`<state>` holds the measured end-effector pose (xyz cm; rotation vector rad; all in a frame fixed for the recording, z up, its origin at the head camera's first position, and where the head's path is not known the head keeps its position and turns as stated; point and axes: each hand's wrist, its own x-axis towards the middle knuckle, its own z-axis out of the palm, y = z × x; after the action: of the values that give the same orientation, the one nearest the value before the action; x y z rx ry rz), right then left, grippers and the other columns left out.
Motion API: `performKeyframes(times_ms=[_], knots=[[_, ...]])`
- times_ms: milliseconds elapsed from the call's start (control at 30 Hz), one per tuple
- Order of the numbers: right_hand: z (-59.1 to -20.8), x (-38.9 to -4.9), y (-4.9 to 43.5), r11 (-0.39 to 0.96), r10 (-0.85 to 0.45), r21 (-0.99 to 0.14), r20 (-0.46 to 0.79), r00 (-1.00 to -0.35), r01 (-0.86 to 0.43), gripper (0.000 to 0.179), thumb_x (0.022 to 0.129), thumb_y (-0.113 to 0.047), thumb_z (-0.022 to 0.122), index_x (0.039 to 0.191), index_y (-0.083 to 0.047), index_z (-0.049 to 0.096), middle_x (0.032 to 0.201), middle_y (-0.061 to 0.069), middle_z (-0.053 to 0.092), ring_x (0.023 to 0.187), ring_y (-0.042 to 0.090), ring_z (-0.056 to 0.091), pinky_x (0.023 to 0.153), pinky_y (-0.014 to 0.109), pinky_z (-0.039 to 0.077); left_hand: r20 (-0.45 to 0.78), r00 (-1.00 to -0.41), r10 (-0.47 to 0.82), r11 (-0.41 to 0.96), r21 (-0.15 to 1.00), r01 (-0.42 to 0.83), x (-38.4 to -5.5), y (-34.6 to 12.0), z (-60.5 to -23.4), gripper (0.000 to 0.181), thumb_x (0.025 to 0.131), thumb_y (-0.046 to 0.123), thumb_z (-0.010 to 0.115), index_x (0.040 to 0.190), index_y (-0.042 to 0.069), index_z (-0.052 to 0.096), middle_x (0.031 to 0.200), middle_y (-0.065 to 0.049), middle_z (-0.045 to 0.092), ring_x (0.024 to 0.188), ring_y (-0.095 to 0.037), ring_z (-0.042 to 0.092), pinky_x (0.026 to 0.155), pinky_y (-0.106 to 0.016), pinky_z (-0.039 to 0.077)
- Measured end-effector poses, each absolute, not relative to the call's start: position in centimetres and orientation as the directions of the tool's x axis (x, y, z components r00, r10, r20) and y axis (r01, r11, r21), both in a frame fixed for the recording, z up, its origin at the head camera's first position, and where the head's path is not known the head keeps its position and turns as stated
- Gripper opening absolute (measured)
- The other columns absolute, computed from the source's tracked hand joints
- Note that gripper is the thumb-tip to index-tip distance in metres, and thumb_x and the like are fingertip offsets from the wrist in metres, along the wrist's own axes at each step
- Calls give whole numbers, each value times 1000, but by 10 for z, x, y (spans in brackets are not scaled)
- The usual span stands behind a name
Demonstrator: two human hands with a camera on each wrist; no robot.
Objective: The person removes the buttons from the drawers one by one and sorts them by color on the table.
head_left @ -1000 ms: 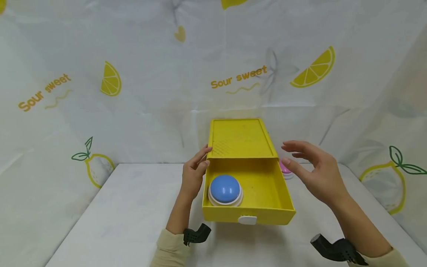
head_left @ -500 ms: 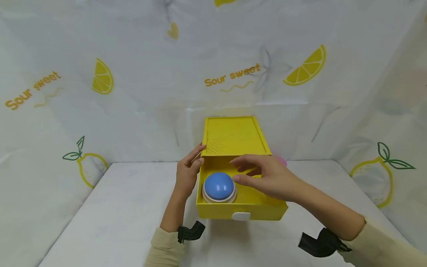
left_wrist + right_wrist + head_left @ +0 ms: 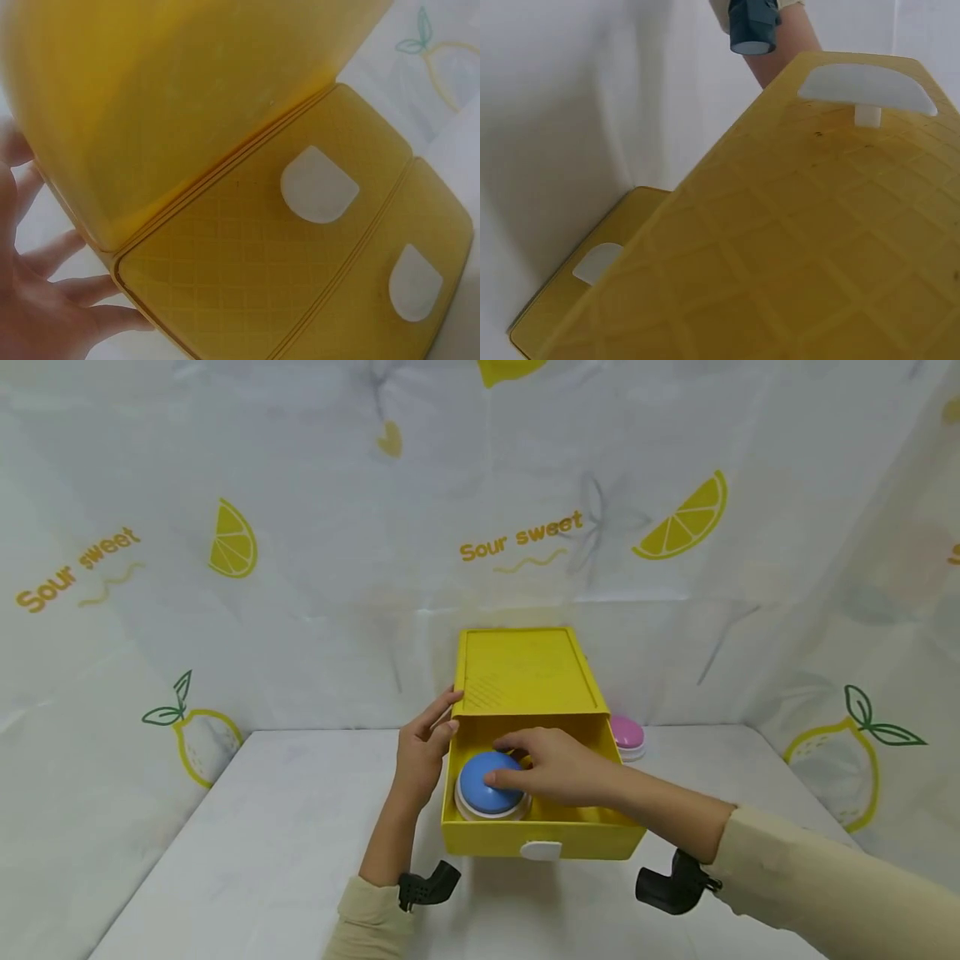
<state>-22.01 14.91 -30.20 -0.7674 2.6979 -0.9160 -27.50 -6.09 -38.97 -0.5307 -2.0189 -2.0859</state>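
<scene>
A yellow drawer unit [image 3: 531, 670] stands at the back of the table, its top drawer [image 3: 480, 839] pulled out. Inside the drawer's front left corner sits a blue domed push button [image 3: 480, 781] with a white base. My right hand [image 3: 558, 768] reaches over the drawer's right wall and holds the button by its right part, thumb on the dome and index finger at the far edge; its other fingers are mostly hidden. Along the unit's left side, my left hand [image 3: 422, 756] rests with fairly straight fingers [image 3: 90, 289] against the wall.
A pink domed button [image 3: 627, 732] on a white base stands right of the unit. Two lower drawers with white handles [image 3: 319, 185] are pushed in. White lemon-printed sheeting [image 3: 337, 527] hangs behind the white table [image 3: 300, 843].
From beside the unit's right side, my right hand has moved left into the drawer and onto the blue button. My left hand has stayed at the unit's left side.
</scene>
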Motion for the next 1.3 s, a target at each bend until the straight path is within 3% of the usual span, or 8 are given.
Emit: performKeyframes(times_ms=[200,400,667,900,1067,1300], knots=[[-304,-220,147,676,-515,-639,-54,-855,-367,47,93,-42,72,126,-10,70,113,-2,74,99,12,65,97,36,58,368,-923,112,-37,930,367,-275,-60,-390,43,99,21,54,141,16,61,159,1,46,145,-32,46,113,-56,45],[-303,-218,146,611,-575,-686,-41,-817,-395,40,90,-40,75,120,-14,72,110,-4,74,97,11,65,95,33,57,367,-923,114,-14,930,368,-276,-61,-391,42,100,23,53,142,19,61,159,2,45,145,-33,46,112,-56,45],[-300,-219,146,582,-576,-731,-60,-815,-357,62,82,-42,83,133,-11,66,130,2,69,111,17,64,98,35,57,367,-923,114,-26,930,367,-277,-62,-394,42,100,21,53,142,17,61,159,2,46,144,-31,47,111,-54,47],[-299,-222,154,528,-586,-803,-110,-803,-276,57,82,-34,84,132,-16,66,129,0,68,105,18,64,93,33,59,375,-920,114,-21,927,375,-278,-61,-393,43,100,21,52,142,17,61,158,2,46,144,-33,47,111,-57,46],[-295,-218,160,499,-523,-834,-73,-849,-236,58,80,-35,86,132,-18,66,127,4,69,100,19,69,91,36,62,380,-918,112,-21,925,380,-277,-60,-390,43,100,21,53,142,17,61,158,2,47,145,-34,46,112,-56,46],[-282,-218,190,406,-397,-890,32,-917,-207,60,86,-31,82,139,-14,62,141,13,61,113,25,69,98,41,60,377,-920,108,-13,926,377,-274,-61,-387,44,100,22,53,143,17,60,159,1,45,146,-34,45,112,-55,45]])
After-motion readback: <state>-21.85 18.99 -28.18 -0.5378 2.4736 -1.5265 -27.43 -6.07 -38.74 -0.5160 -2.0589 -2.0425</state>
